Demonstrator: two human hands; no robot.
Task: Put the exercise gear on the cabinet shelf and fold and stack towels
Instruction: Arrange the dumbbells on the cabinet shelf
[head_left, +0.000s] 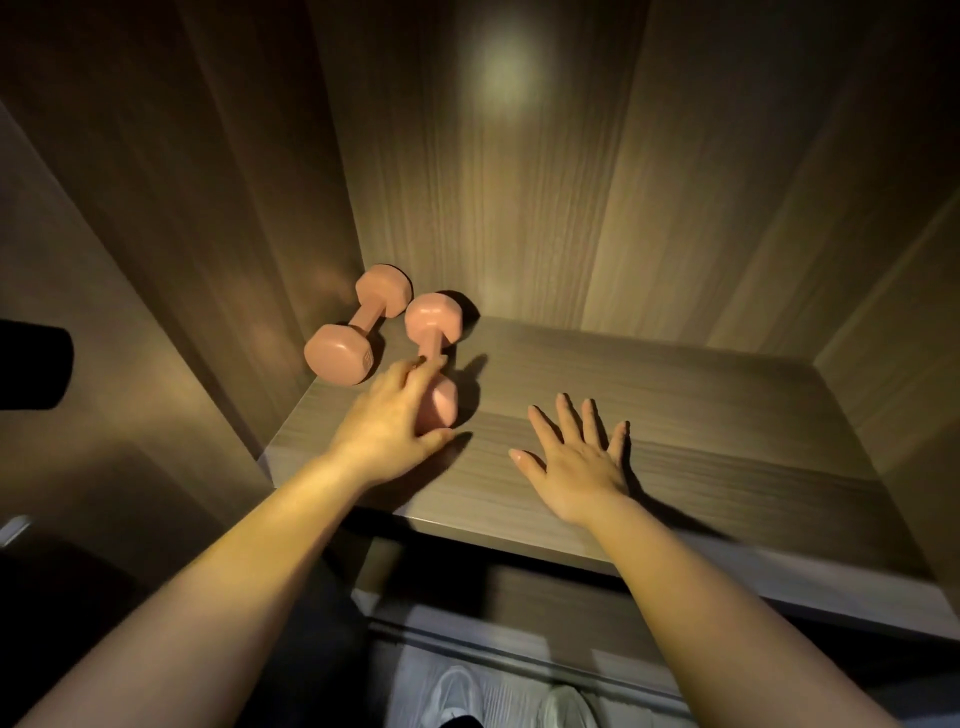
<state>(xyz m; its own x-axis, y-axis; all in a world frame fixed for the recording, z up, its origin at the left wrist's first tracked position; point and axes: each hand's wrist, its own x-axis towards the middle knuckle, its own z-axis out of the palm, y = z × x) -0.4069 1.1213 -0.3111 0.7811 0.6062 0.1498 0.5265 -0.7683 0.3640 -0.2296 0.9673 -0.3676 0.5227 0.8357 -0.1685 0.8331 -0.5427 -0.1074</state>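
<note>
Two pink dumbbells lie on the wooden cabinet shelf near its back left corner. The left dumbbell rests against the left wall, untouched. The right dumbbell lies beside it, and my left hand covers its near head, fingers over the handle and thumb under the head. My right hand hovers flat over the shelf's front middle, fingers spread, holding nothing. No towels are in view.
Wooden cabinet walls close in the shelf at the left, back and right. A dark object juts in at the far left edge. Below the shelf's front edge, pale shoes stand on a light floor.
</note>
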